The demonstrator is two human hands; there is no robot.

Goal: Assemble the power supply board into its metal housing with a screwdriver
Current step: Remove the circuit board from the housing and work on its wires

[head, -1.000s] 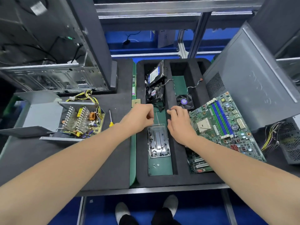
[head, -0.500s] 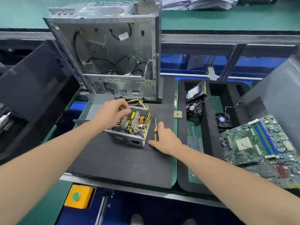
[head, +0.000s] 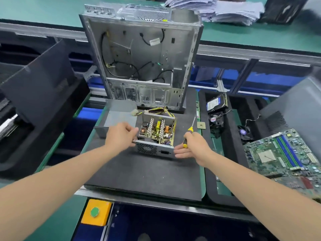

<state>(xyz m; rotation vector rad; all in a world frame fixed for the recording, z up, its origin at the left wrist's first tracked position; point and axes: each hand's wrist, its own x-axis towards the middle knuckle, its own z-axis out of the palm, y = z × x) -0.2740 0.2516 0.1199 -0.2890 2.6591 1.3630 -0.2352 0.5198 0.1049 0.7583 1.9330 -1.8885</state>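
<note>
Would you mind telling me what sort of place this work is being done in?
Most likely a computer assembly or repair line: a stripped desktop case stands at the back of the black work mat, and a bare motherboard rests on a foam tray to the right.

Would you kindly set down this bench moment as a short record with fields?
left hand: grips the left side of the metal housing
right hand: holds the screwdriver, shaft pointing away; fingertips by the housing's right front corner
power supply board: sits inside the open-topped housing
location: black mat, in front of the upright open computer case
to the right: motherboard
</note>
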